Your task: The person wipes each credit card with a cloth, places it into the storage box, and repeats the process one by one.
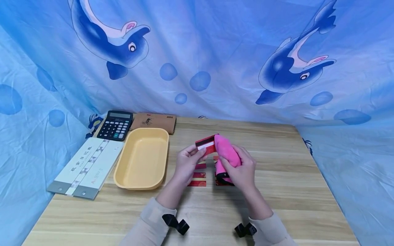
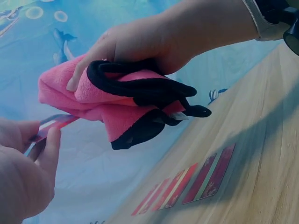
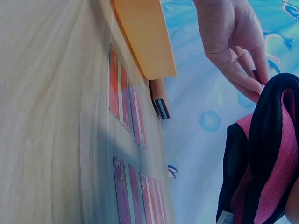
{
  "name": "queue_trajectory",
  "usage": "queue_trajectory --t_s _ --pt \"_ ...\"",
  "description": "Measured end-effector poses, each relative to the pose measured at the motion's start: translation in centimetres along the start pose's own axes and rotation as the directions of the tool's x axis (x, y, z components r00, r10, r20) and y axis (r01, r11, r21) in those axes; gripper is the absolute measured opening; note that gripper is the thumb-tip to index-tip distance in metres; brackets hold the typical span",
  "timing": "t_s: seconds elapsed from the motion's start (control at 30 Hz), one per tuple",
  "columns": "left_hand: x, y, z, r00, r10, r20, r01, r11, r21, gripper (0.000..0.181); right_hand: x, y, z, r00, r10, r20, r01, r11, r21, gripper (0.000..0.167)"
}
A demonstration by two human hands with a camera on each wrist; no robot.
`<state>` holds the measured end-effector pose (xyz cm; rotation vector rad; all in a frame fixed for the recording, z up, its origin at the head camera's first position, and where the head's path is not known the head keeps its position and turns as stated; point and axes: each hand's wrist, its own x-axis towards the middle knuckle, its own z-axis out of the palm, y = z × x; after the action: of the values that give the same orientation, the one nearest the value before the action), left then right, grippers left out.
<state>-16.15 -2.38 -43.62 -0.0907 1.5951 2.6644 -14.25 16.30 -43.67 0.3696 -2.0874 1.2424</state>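
A red bank card with a black stripe and a white strip is pinched between the thumb and fingers of my left hand. My right hand grips a folded pink cloth with black edging, which touches the card's right end above the table. In the left wrist view the cloth hangs in folds, a small white label at its edge. Below the hands, several red cards lie in two columns; cloth and hands partly cover them. The right wrist view shows some of these cards flat on the wood.
Left of the hands stands a yellow plastic tray. Behind it are a black calculator and a brown wallet. A white and grey ledger lies at the table's left edge. A blue dolphin curtain hangs behind the wooden table.
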Motion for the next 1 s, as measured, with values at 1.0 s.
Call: queue_trajectory --t_s 1.0 --pt "-0.3 0.7 -0.5 0.987 0.109 0.119 -0.106 0.994 -0.033 0.034 0.8 -2.6 1.3 0.971 -0.234 -0.049 0.215 0.945 -0.246 0.044"
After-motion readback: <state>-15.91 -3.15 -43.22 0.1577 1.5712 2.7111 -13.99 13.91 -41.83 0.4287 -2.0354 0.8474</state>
